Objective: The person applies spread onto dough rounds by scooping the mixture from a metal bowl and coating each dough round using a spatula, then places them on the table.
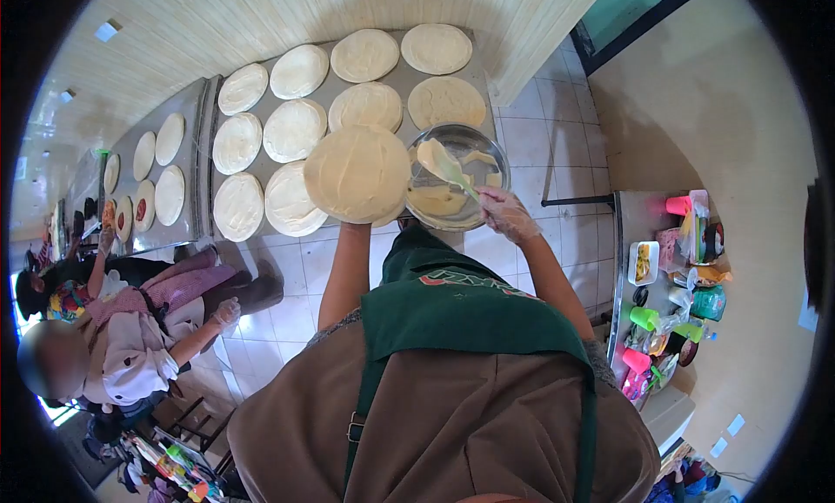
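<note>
A round flatbread [357, 174] coated with a pale spread is held up by my left hand, which is mostly hidden beneath it. My gloved right hand [510, 214] is closed around the pale green handle of a spatula [450, 170]. Pale cream covers the spatula's broad end, over the metal bowl [497, 146]. More cream lies in the bowl and clings to its inner side. Behind the bowl, another coated flatbread [446, 103] lies on the metal table [335, 53], with several more in rows to its left.
A second table [193, 209] at the left carries more rounds, some with red topping. A co-worker [130, 346] with gloved hands stands there. At the right, a side table [628, 233] holds cups, bags and a white food tray [644, 262].
</note>
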A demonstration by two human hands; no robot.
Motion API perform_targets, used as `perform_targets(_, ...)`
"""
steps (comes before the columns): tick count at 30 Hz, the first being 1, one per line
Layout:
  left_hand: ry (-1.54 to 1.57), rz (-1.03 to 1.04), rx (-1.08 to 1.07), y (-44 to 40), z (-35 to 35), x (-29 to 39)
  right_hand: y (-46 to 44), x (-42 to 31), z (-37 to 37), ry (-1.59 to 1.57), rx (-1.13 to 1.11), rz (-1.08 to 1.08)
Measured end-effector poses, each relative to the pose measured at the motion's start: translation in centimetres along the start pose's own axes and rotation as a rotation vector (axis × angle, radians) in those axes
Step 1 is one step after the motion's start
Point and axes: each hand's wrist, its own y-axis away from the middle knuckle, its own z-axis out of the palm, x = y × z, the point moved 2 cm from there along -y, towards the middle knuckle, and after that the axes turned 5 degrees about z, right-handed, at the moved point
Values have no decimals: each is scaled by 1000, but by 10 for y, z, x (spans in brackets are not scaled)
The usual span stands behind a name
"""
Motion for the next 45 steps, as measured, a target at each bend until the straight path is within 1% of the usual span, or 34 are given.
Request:
perform_targets(1, 5, -10, 5, -4, 4, -8, 8, -6, 0, -34, -1, -28)
perform_targets(4, 18, -30, 26, -14, 16, -42, 9, -4, -3, 296, 183, -401)
perform_targets(7, 52, -42, 35, -29, 24, -72, 56, -20, 21, 917, 619, -680)
perform_targets(8, 73, -47, 31, -33, 27, -77, 77, -24, 33, 956, 655, -542)
perform_targets(9, 106, -59, 9, -38, 29, -78, 92, -22, 40, 978, 638, -520)
perform_targets(11, 173, -83, -31, -46, 32, -80, 110, -23, 36, 836, 525, -576)
perform_targets(13, -193, -12, -161, -50, 34, -80, 109, -40, 19, 834, 588, -609)
perform_targets(15, -209, -49, -205, -46, 42, -84, 95, -54, 6, 846, 657, -637)
perform_targets(17, 124, -171, -164, -47, 67, -86, 70, -62, -7, 883, 727, -684)
perform_targets(18, 196, -194, -130, -49, 79, -88, 60, -52, -9, 881, 720, -743)
perform_targets(20, 336, -238, -56, -51, 94, -94, 69, -47, 6, 863, 704, -703)
perform_targets(22, 332, -173, -65, -59, 93, -100, 82, -32, 22, 907, 657, -650)
perform_targets(24, 321, -134, -51, -62, 87, -104, 92, -16, 34, 789, 547, -697)
perform_targets(26, 301, -118, -28, -67, 84, -106, 95, -22, 35, 622, 411, -778)
perform_targets(29, 317, -170, -48, -68, 86, -106, 86, -43, 21, 329, 302, -655)
perform_targets(30, 311, -183, -71, -67, 89, -105, 75, -47, 13, 311, 365, -681)
perform_targets(32, 302, -204, -122, -62, 103, -102, 61, -53, 4, 493, 472, -672)
perform_targets(33, 253, -173, -100, -63, 106, -103, 58, -54, 2, 585, 523, -664)
perform_targets(34, 204, -140, -77, -65, 107, -103, 59, -54, 9, 752, 535, -664)
perform_targets(37, 10, -32, -8, -70, 96, -102, 86, -46, 44, 710, 444, -593)
perform_targets(38, -61, 7, 10, -74, 92, -101, 87, -45, 51, 638, 458, -887)
perform_targets(41, 42, 16, -23, -72, 87, -98, 100, -68, 50, 272, 59, -563)
perform_targets(42, -328, 109, -74, -70, 87, -96, 88, -69, 42, 201, 10, -377)
perform_targets(43, -697, 202, -123, -67, 84, -98, 82, -81, 35, 184, 50, -387)
perform_targets(45, -646, 149, -170, -60, 86, -98, 71, -108, 24, 150, 135, -405)
